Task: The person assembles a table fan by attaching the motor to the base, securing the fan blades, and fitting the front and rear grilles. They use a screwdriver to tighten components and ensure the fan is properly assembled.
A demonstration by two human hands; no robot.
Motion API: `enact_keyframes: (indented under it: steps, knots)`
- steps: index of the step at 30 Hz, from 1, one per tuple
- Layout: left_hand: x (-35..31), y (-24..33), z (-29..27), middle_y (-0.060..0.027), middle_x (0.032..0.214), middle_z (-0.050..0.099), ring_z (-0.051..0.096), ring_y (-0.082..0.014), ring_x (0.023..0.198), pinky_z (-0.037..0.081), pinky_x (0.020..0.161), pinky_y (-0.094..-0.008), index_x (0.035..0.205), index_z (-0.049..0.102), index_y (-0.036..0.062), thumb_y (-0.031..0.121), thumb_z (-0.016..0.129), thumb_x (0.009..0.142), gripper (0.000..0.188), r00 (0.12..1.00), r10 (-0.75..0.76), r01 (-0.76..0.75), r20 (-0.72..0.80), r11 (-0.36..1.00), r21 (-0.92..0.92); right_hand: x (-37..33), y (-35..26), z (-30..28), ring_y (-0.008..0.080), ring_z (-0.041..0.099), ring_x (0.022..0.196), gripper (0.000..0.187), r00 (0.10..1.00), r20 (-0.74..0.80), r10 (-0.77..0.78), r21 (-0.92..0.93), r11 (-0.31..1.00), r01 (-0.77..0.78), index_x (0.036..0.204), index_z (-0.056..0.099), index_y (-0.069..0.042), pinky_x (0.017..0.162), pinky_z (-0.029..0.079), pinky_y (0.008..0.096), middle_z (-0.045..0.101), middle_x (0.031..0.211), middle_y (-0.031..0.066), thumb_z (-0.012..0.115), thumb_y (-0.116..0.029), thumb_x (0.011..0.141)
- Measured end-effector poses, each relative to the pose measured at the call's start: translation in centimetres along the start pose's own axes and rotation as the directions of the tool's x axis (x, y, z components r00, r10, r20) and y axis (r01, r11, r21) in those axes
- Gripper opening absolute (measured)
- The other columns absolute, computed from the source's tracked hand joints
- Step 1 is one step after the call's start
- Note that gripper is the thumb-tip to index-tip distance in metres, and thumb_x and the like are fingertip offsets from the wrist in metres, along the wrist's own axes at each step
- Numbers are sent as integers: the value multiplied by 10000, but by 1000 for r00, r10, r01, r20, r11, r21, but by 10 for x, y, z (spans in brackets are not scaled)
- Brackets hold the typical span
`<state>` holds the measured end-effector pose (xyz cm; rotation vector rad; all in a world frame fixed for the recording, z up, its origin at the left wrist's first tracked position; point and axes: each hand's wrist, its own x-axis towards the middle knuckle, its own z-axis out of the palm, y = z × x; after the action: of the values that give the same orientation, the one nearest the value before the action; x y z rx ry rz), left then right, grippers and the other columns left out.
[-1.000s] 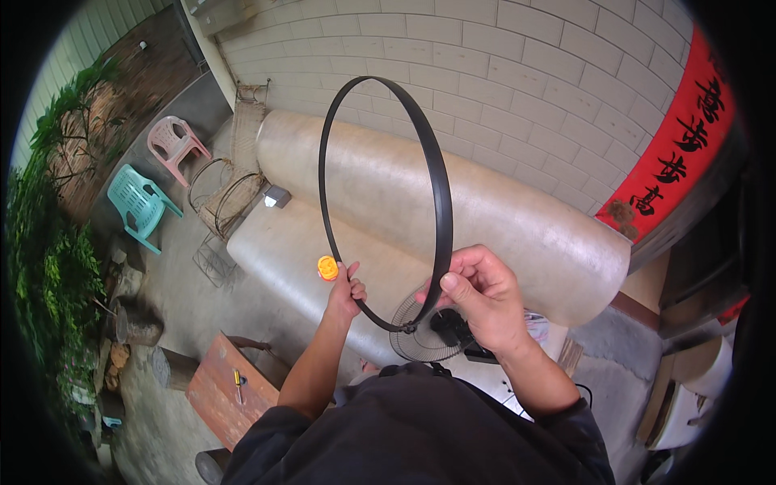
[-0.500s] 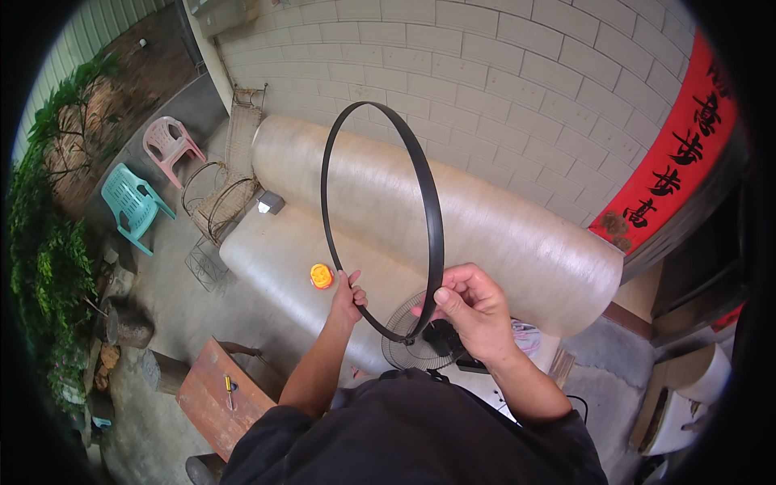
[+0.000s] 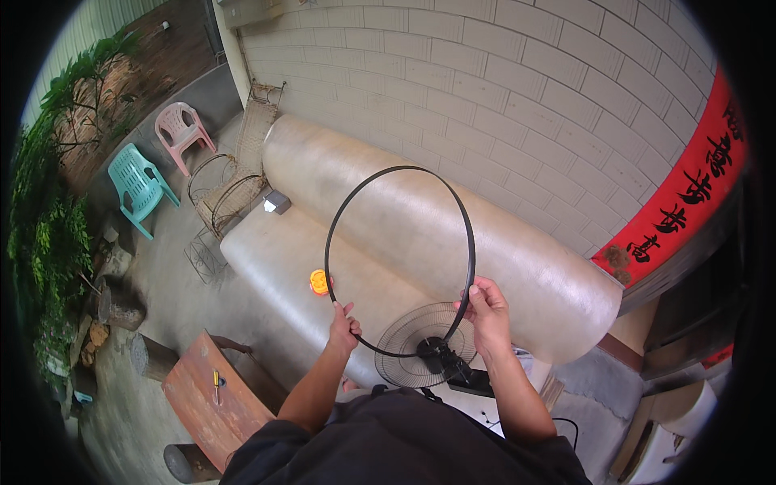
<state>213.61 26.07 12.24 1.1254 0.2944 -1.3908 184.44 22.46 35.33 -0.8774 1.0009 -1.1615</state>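
A thin black hoop (image 3: 402,168), seemingly the outer ring of a fan guard, stands upright before me. My left hand (image 3: 343,330) has its fingers closed round the lower left of the rim. At the lower right, my right hand (image 3: 485,311) pinches the same rim between thumb and fingers. Just behind the hoop's bottom is a fan with a round wire grille (image 3: 396,352) and a black motor hub (image 3: 436,356). No blades show on it. Part of the grille lies behind the hoop and my right hand.
A long beige sofa (image 3: 291,250) runs across under the brick wall. On it sit a round orange item (image 3: 320,282) and a grey box (image 3: 276,202). A screwdriver (image 3: 217,386) lies on the wooden table (image 3: 194,404) at left. Teal (image 3: 139,186) and pink (image 3: 182,133) chairs stand beyond.
The hoop has turned from a narrow oval to face me more fully, and has dropped lower. My right hand has shifted slightly right; more of the fan grille shows.
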Motion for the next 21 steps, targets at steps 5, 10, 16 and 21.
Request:
enact_keyframes:
  steps: [5,10,16,21]
  knots:
    - [6,-24,-40,26,636,348,358,-104,508,309,452,-245,1082,579,121,520,509,979,417,999,-3,3,-53,1000,10,12,23,-25,117,591,684,186,995,-87,56,41,998,-53,1137,580,-82,661,505,281,598,851,11,530,-216,1017]
    - [7,-75,-78,-3,653,479,548,-164,574,470,535,-286,1028,600,65,356,576,972,298,992,-54,73,-116,984,162,38,96,-104,97,503,622,279,970,-232,78,-222,966,-131,1086,597,-39,587,441,264,528,731,-4,556,-303,1004]
    - [33,-152,-140,-51,647,528,571,-186,512,523,482,-329,971,563,4,240,516,970,240,960,45,39,-277,957,289,74,203,-172,111,525,556,321,984,-156,-89,-812,578,-77,928,646,20,526,425,306,578,640,44,604,-297,961]
    - [67,-195,-164,-105,657,582,607,-237,546,529,524,-352,990,598,-43,301,485,980,362,949,107,54,-297,872,487,109,246,-199,299,649,702,339,996,-73,-58,-983,174,-62,913,665,11,674,499,416,670,763,175,641,-327,906]
